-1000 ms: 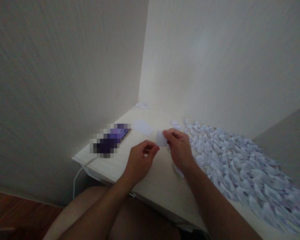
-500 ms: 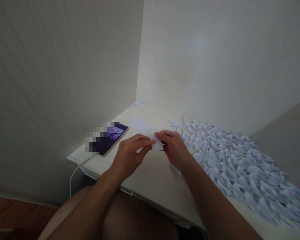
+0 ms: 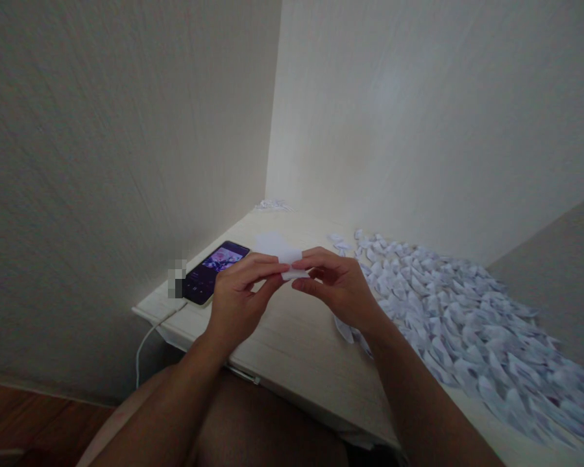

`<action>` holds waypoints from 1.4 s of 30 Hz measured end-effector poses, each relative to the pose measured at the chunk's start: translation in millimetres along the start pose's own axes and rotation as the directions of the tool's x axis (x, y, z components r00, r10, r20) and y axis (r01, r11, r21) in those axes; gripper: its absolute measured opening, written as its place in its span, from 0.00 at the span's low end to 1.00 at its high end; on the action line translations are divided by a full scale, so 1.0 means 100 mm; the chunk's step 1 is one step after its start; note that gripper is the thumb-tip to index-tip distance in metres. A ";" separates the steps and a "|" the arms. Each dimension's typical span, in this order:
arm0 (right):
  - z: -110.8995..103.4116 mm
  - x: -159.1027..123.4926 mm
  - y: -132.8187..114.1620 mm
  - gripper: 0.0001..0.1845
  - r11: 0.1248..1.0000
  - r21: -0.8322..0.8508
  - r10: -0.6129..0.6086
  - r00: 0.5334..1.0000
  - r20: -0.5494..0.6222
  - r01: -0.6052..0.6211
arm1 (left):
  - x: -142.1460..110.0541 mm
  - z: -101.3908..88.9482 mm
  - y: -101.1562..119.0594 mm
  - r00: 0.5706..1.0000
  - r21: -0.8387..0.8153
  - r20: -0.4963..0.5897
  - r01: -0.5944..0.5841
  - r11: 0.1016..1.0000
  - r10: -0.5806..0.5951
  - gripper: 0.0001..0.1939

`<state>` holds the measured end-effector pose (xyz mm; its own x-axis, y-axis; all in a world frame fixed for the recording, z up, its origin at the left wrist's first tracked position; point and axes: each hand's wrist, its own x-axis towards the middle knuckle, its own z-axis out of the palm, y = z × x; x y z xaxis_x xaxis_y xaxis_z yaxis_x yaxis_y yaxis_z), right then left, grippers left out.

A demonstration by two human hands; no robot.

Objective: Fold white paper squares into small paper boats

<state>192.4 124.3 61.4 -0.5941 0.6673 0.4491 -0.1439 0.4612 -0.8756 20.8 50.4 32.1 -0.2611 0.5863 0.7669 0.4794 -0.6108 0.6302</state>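
Small white paper slip (image 3: 291, 257), shift: drawn slightly left and away from the body; now bent along the lower edge, near-flat half a second ago.
Fold step: looks like an early fold, lower edge being turned up; crease apparently not set.
Next move: would call for lining up the edges, then pressing the crease evenly from both sides.
Left hand (image 3: 243, 292): nearly closed, thumb and fingers pinching the slip's left side.
Right hand (image 3: 343, 283): loosely closed, forefinger on the right side, thumb just under the lower flap; thumb pressure, cannot tell.
Slip location: between both sets of fingertips, above cream wood-grain table (image 3: 285, 347), nearer than flat white paper sheets (image 3: 268, 242).
Right side: broad spread of white folded paper pieces (image 3: 452, 318).
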 end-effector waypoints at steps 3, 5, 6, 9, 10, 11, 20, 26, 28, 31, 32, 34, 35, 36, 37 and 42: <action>0.01 0.00 -0.02 0.10 0.999 -0.044 -0.022 0.999 -0.030 0.021 | 0.00 0.00 0.01 1.000 -0.018 0.001 0.016 1.000 -0.016 0.06; 0.01 0.00 -0.03 0.11 0.999 -0.038 -0.017 0.999 -0.035 0.016 | -0.01 0.00 0.02 0.999 -0.076 0.012 0.052 0.996 -0.052 0.06; 0.01 0.01 -0.04 0.11 1.000 -0.023 -0.010 0.999 -0.034 0.009 | -0.02 0.01 0.02 0.996 -0.124 0.022 0.084 0.989 -0.082 0.07; 0.01 0.00 -0.04 0.10 0.999 0.035 0.027 0.998 -0.056 -0.025 | -0.04 0.04 0.03 0.975 -0.296 0.062 0.220 0.929 -0.211 0.11; 0.02 0.00 -0.03 0.10 0.997 0.065 0.046 0.996 -0.075 -0.041 | -0.05 0.05 0.03 0.962 -0.352 0.083 0.273 0.895 -0.261 0.12; 0.03 0.00 -0.02 0.11 0.992 0.109 0.069 0.993 -0.091 -0.059 | -0.06 0.06 0.03 0.944 -0.402 0.112 0.329 0.854 -0.311 0.12; 0.06 -0.01 0.08 0.15 0.925 0.330 0.212 0.977 -0.037 -0.188 | -0.06 0.08 0.01 0.838 -0.630 0.385 0.545 0.553 -0.387 0.13; 0.05 -0.01 0.05 0.16 0.923 0.339 0.210 0.976 -0.049 -0.182 | -0.07 0.07 -0.02 0.820 -0.663 0.436 0.571 0.484 -0.371 0.13; 0.06 -0.01 0.06 0.17 0.917 0.352 0.219 0.975 -0.045 -0.190 | -0.07 0.07 0.00 0.804 -0.675 0.468 0.593 0.439 -0.367 0.13; 0.07 -0.01 0.07 0.18 0.888 0.414 0.225 0.974 -0.013 -0.199 | -0.06 0.05 0.03 0.765 -0.664 0.527 0.643 0.382 -0.371 0.13; 0.08 -0.01 0.07 0.17 0.877 0.435 0.227 0.974 -0.001 -0.204 | -0.06 0.04 0.05 0.755 -0.659 0.541 0.655 0.371 -0.372 0.13; 0.08 -0.01 0.07 0.17 0.862 0.458 0.238 0.971 0.013 -0.217 | -0.06 0.03 0.06 0.744 -0.653 0.554 0.666 0.360 -0.373 0.13; 0.08 -0.01 0.07 0.16 0.861 0.457 0.244 0.970 0.013 -0.223 | -0.05 0.03 0.06 0.744 -0.651 0.551 0.666 0.363 -0.378 0.13; 0.09 0.00 0.06 0.16 0.867 0.446 0.247 0.969 0.001 -0.221 | -0.05 0.03 0.06 0.746 -0.648 0.542 0.664 0.372 -0.387 0.14; 0.09 0.00 0.06 0.14 0.883 0.418 0.244 0.970 -0.025 -0.211 | -0.05 0.04 0.06 0.751 -0.641 0.525 0.658 0.395 -0.400 0.14; 0.10 0.00 0.07 0.05 0.988 0.037 0.156 0.972 -0.176 -0.151 | -0.07 0.13 0.04 0.828 -0.377 0.284 0.560 0.738 -0.483 0.17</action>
<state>183.0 121.7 53.3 -0.4609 0.8232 0.3316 -0.0817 0.3327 -0.9395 35.1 50.9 27.2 -0.2102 0.9318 0.2958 -0.1079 -0.3228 0.9403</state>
